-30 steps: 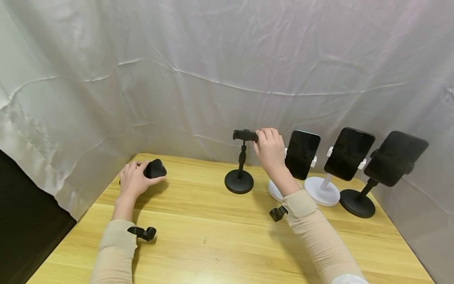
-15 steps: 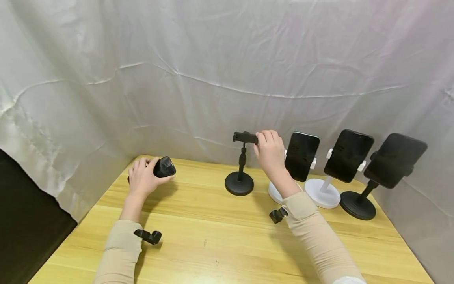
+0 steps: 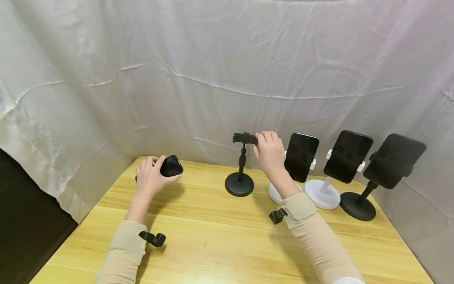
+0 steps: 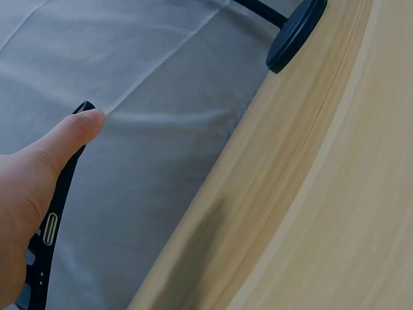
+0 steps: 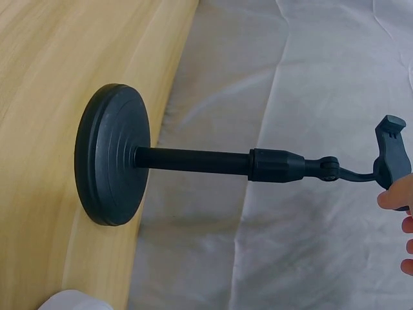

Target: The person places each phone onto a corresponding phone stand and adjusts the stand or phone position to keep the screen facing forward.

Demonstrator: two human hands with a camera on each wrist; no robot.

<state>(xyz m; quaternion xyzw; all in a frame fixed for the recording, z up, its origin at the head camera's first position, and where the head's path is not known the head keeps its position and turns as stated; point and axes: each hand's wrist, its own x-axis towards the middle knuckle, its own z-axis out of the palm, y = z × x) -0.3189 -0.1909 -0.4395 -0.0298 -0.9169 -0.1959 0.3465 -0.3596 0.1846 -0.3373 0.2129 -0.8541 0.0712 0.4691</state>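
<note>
My left hand grips a dark smartphone by its sides, held above the left part of the table with a shadow beneath. In the left wrist view the thumb lies along the edge of the phone, near one end, and a side button shows. My right hand pinches the right end of the clamp on a black phone stand. This stand is upright on its round base, and its clamp bears no phone. The right wrist view shows the thumb at the lower end of the clamp.
To the right, a white stand and a black stand each bear a phone. Another phone sits in a white stand partly behind my right forearm. A pale curtain hangs behind the wooden table.
My left hand has moved to the right with the smartphone, and the phone has tilted a little. The right hand stays at the clamp of the black stand.
</note>
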